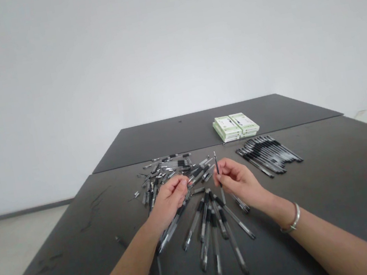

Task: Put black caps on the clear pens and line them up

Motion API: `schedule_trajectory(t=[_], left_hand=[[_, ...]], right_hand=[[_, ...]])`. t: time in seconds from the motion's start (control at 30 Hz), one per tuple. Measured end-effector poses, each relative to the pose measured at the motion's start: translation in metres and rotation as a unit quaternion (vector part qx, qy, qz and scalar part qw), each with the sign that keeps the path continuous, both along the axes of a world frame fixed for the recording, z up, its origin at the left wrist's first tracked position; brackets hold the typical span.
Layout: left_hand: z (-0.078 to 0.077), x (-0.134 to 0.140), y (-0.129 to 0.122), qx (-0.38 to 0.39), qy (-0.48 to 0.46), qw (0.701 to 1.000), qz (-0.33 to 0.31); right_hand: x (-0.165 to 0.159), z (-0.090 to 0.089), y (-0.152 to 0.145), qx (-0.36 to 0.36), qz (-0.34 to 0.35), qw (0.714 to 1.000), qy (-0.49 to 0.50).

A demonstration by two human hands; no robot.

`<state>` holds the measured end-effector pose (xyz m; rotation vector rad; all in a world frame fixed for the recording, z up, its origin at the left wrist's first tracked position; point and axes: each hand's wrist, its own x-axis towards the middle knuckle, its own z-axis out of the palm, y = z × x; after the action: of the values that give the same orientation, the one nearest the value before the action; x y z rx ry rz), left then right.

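A pale wall point(168, 42) rises beyond the left hand point(174, 191) and the right hand point(241, 179), and the dark worktop point(343, 177) spreads beneath them. A loose pile of pens point(180, 162) lies behind and under the left hand, with small clear and black parts mixed in. To the right of the right hand and a little beyond it, a row of pens point(271, 153) lies slantwise, side by side. Nearer than both hands and between them, a fan of pens point(215, 244) has its dark grips drawn together. Green-and-white boxes point(226, 125) sit stacked well beyond the right hand. The left hand is pinched closed; what its fingertips hold is too small to tell. The right hand grips an upright pen point(218, 169) between thumb and finger, and a silver bracelet point(293, 221) circles the wrist behind it
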<state>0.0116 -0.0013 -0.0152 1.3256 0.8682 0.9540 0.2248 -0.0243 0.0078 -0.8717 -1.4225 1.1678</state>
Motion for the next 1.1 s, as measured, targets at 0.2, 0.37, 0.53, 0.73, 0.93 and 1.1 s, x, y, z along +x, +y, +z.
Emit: schedule_trajectory(t=[0.2, 0.37, 0.53, 0.73, 0.93, 1.1], left_hand=[[0.002, 0.003, -0.003, 0.022, 0.056, 0.998, -0.027], [-0.001, 0.002, -0.004, 0.006, 0.041, 0.997, -0.059], [0.001, 0.001, -0.002, -0.001, -0.062, 0.997, -0.038], [0.007, 0.004, -0.002, 0.004, -0.121, 0.993, 0.016], [-0.001, 0.001, 0.001, 0.032, -0.077, 0.996, 0.030], [-0.004, 0.000, 0.003, 0.063, -0.027, 0.996, 0.054]], right_hand=[[-0.003, -0.001, -0.001, -0.049, 0.039, 0.997, 0.034], [-0.003, -0.003, 0.002, -0.054, -0.004, 0.998, 0.021], [0.006, -0.006, 0.010, -0.066, -0.072, 0.991, 0.092], [0.010, -0.005, 0.013, -0.065, -0.090, 0.985, 0.134], [0.009, -0.004, 0.011, -0.057, -0.082, 0.984, 0.144], [0.010, -0.006, 0.010, -0.043, -0.079, 0.987, 0.131]])
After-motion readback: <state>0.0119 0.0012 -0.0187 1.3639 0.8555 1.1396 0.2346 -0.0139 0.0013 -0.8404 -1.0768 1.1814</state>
